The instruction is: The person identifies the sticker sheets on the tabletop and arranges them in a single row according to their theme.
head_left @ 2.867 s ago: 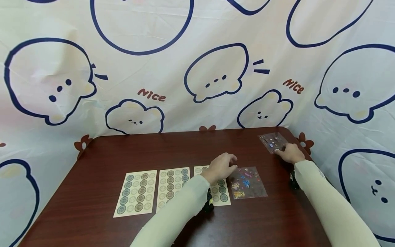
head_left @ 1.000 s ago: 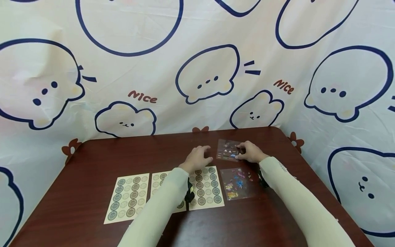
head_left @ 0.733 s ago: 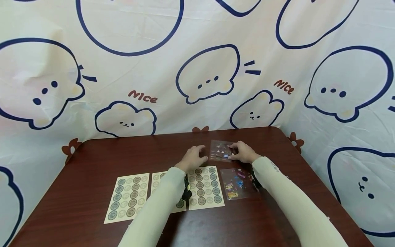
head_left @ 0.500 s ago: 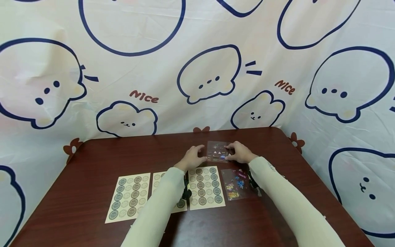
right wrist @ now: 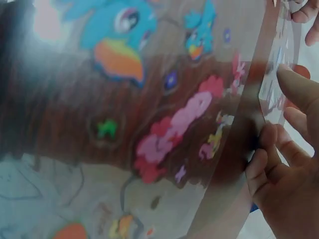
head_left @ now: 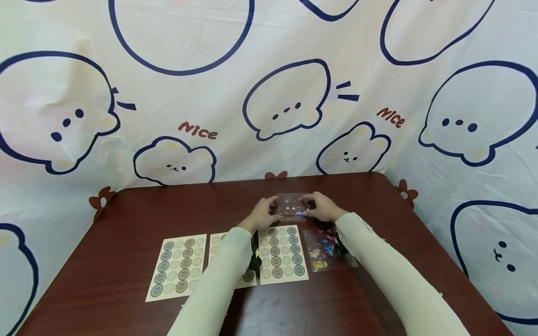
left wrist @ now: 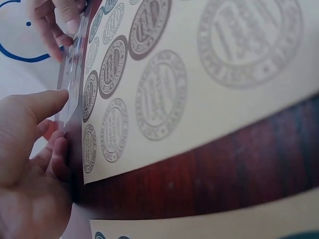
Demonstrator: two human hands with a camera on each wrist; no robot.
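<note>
A clear plastic sticker sheet [head_left: 290, 210] with small printed shapes lies flat toward the back of the table. My right hand [head_left: 323, 207] holds its right edge, thumb and fingers apart along that side; in the right wrist view the thumb of this hand [right wrist: 291, 174] rests over the edge. At the opposite edge, my left hand [head_left: 260, 215] touches the sheet with thumb and index finger spread. The left wrist view shows the left hand [left wrist: 30, 199] with its thumb reaching the sheet's border; its index finger is mostly hidden.
Three cream sheets of round seal stickers lie in a row: left [head_left: 176, 266], middle [head_left: 217, 240], partly under my left forearm, and right [head_left: 282, 254]. A clear sheet of colorful pony stickers [head_left: 319, 254] is partly covered by my right sleeve. A patterned cloth [head_left: 235, 158] surrounds the brown table [head_left: 126, 224].
My right hand has slid the clear sticker sheet left from the table's far right corner to my left hand. The left hand has moved slightly left and back, clearing the right seal sheet.
</note>
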